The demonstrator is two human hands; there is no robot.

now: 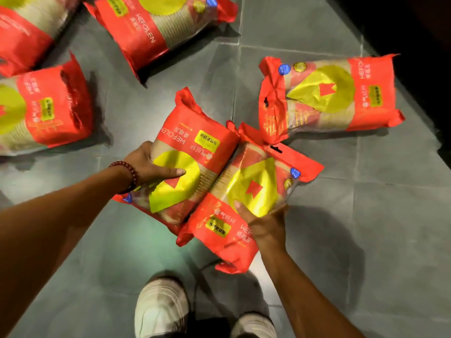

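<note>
A shop or storeroom is suggested. Identical red retail packs (327, 93) are spread over a grey tiled floor (366, 228).

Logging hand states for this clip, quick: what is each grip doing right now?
Left grip: holds the left cup pack, thumb on top.
Right grip: holds the right cup pack, thumb on top.

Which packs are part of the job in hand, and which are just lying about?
In hand:
near-left pack, held by the left grip
near-right pack, held by the right grip

Lying about, on the floor:
far-right pack
top-centre pack
left-edge pack
top-left pack
</note>
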